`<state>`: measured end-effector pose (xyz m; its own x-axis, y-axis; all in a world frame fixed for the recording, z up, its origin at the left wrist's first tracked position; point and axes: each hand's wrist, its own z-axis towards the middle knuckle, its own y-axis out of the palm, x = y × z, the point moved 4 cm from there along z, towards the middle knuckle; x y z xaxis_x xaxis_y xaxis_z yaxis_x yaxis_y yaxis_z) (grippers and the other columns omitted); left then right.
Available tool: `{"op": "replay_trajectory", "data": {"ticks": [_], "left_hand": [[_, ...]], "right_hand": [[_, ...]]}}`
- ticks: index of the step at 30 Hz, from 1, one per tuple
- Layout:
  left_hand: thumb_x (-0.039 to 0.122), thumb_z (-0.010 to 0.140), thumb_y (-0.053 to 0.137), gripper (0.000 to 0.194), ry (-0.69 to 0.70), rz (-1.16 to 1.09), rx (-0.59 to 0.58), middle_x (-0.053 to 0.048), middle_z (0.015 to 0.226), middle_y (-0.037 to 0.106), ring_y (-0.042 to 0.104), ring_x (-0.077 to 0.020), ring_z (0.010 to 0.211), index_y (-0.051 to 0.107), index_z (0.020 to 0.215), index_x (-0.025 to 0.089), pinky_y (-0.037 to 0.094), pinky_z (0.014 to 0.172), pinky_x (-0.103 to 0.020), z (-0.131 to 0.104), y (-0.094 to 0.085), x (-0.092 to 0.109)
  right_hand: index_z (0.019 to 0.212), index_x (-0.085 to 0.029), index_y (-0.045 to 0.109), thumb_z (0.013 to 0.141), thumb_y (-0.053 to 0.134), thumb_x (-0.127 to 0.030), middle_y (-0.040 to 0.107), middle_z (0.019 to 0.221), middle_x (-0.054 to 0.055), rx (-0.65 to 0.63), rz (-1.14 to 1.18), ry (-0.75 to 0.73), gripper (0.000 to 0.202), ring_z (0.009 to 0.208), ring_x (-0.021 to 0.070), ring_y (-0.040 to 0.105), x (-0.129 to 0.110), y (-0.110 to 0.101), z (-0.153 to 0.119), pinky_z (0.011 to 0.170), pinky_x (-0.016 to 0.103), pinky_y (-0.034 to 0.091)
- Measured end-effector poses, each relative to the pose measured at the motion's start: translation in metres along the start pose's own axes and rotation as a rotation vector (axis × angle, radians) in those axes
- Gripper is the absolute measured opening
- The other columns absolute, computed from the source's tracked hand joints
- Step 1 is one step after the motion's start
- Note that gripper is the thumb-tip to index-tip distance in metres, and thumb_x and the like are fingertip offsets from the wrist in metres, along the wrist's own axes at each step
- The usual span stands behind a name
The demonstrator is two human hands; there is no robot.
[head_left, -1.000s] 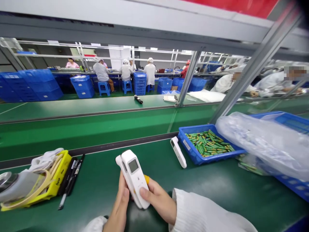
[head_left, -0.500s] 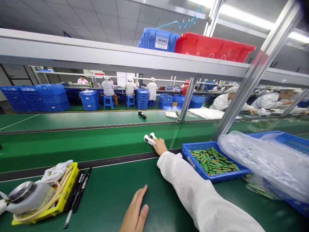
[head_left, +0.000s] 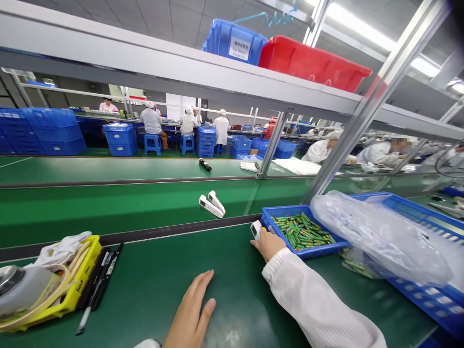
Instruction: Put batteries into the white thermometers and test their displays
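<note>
Green workbench lies beneath; right hand grasps white device.

Up on the shelf, here's the one that counts: a white label on the blue bin, slightly tilted, dark print on white. Chinese characters across the top, and they're soft, the first pair looking like 物料. English underneath in smaller type, and it's a blur, but that reads like "Material" on one line and "Storage" below it; the rest I can't swear to! Down to the left, dark marks along the side of the yellow tray, not legible. Out at the back, small white tags on the blue crates, far too tiny to read.
</note>
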<state>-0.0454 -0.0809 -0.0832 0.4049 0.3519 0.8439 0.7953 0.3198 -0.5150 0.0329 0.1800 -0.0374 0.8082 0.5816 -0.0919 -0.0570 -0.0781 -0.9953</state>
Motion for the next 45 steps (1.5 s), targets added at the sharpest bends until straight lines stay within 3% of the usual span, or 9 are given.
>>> {"op": "replay_trajectory", "data": {"ticks": [3, 5, 10, 13, 19, 26, 34, 40, 45], "left_hand": [[0.05, 0.094, 0.023, 0.061, -0.016, 0.026, 0.007, -0.005, 0.155, 0.023, 0.02, -0.0274, 0.142, 0.027, 0.148, 0.022, 0.024, 0.113, -0.051, -0.002, 0.0, 0.002], [0.049, 0.094, 0.026, 0.057, 0.007, 0.029, 0.02, -0.005, 0.154, 0.027, 0.025, -0.0277, 0.14, 0.036, 0.144, 0.024, 0.028, 0.112, -0.05, -0.003, -0.001, 0.003], [0.042, 0.093, 0.036, 0.045, 0.112, 0.057, 0.094, -0.006, 0.147, 0.041, 0.032, -0.0294, 0.137, 0.052, 0.133, 0.028, 0.028, 0.111, -0.053, -0.002, -0.001, 0.0], [0.038, 0.092, 0.041, 0.04, 0.159, 0.06, 0.124, -0.006, 0.143, 0.046, 0.032, -0.0312, 0.137, 0.058, 0.127, 0.029, 0.028, 0.11, -0.056, -0.002, 0.001, -0.001], [0.031, 0.092, 0.04, 0.038, 0.176, 0.123, 0.103, -0.007, 0.144, 0.045, 0.03, -0.0304, 0.138, 0.058, 0.125, 0.027, 0.027, 0.111, -0.056, -0.003, 0.002, 0.005], [0.027, 0.093, 0.038, 0.038, 0.167, 0.195, 0.073, -0.007, 0.145, 0.044, 0.03, -0.0291, 0.138, 0.056, 0.126, 0.026, 0.028, 0.111, -0.055, -0.004, 0.002, 0.005], [0.027, 0.093, 0.039, 0.038, 0.172, 0.176, 0.081, -0.006, 0.144, 0.044, 0.03, -0.0286, 0.138, 0.054, 0.128, 0.028, 0.027, 0.112, -0.054, -0.004, 0.002, 0.003], [0.038, 0.095, 0.041, 0.054, 0.059, -0.157, 0.227, -0.008, 0.144, 0.042, 0.039, -0.025, 0.132, 0.024, 0.146, 0.03, 0.031, 0.111, -0.047, -0.005, -0.003, 0.0], [0.039, 0.095, 0.046, 0.063, 0.116, -0.475, 0.247, -0.006, 0.15, 0.034, 0.036, -0.0222, 0.134, 0.012, 0.148, 0.032, 0.033, 0.11, -0.038, -0.008, -0.002, 0.005]], "right_hand": [[0.092, -0.011, 0.053, 0.088, 0.053, -0.02, 0.064, 0.091, 0.019, -0.058, 0.211, 0.007, 0.01, 0.092, 0.0323, 0.065, 0.013, 0.009, -0.003, 0.078, 0.039, 0.045], [0.088, -0.015, 0.049, 0.089, 0.049, -0.023, 0.064, 0.088, 0.013, -0.097, 0.404, -0.032, 0.008, 0.089, 0.0271, 0.066, 0.011, 0.015, -0.008, 0.076, 0.036, 0.046], [0.086, -0.022, 0.036, 0.083, 0.042, -0.059, 0.055, 0.061, -0.004, -0.323, 0.976, -0.142, 0.038, 0.043, 0.0131, 0.053, -0.02, 0.033, -0.038, 0.042, 0.025, 0.044], [0.085, -0.023, 0.033, 0.076, 0.042, -0.071, 0.052, 0.056, -0.007, -0.415, 1.216, -0.173, 0.05, 0.034, 0.009, 0.044, -0.039, 0.04, -0.061, 0.033, 0.022, 0.037], [0.089, -0.018, 0.043, 0.074, 0.066, -0.058, 0.056, 0.055, -0.005, -0.634, 1.749, -0.095, 0.048, 0.034, 0.0077, 0.045, -0.059, 0.046, -0.092, 0.031, 0.018, 0.034], [0.089, -0.017, 0.047, 0.064, 0.074, -0.053, 0.056, 0.052, -0.005, -0.666, 1.882, 0.097, 0.051, 0.033, 0.0085, 0.044, -0.056, 0.052, -0.092, 0.03, 0.019, 0.032], [0.084, -0.018, 0.048, 0.064, 0.071, -0.047, 0.056, 0.053, -0.004, -0.736, 1.929, 0.159, 0.043, 0.033, 0.008, 0.043, -0.057, 0.058, -0.092, 0.031, 0.02, 0.029], [0.085, -0.017, 0.048, 0.066, 0.072, -0.041, 0.061, 0.065, -0.001, -0.782, 1.855, -0.045, 0.039, 0.042, 0.0099, 0.053, -0.074, 0.058, -0.117, 0.04, 0.021, 0.04], [0.089, -0.016, 0.049, 0.074, 0.07, -0.052, 0.06, 0.067, 0.0, -0.873, 1.726, -0.224, 0.044, 0.051, 0.0091, 0.056, -0.085, 0.061, -0.141, 0.049, 0.021, 0.043]]}}
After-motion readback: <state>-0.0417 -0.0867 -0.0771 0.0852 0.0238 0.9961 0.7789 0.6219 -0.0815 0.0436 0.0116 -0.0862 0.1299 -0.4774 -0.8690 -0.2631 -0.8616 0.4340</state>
